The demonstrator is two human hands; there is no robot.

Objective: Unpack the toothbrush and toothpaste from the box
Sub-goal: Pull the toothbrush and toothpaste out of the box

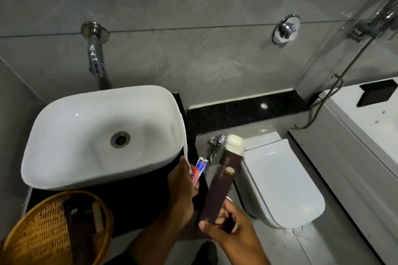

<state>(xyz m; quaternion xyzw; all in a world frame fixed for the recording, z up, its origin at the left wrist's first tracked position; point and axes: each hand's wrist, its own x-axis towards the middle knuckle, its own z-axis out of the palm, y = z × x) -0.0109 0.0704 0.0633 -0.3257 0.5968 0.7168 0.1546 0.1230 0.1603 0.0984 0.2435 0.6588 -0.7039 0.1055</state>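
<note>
My left hand [183, 187] grips a thin white toothbrush [183, 135] that sticks up over the right rim of the basin, together with a small red, white and blue toothpaste tube [198, 171]. My right hand [230, 221] holds the lower end of a long dark brown box [219, 183], tilted up and to the right, its pale top flap [234, 142] open. Both hands are over the gap between the basin counter and the toilet.
A white basin [64, 135] sits on a dark counter under a chrome wall spout [94, 58]. A woven basket [43, 232] with dark brown boxes lies at the lower left. A white toilet [286, 183] stands to the right, a black ledge [247, 109] behind it.
</note>
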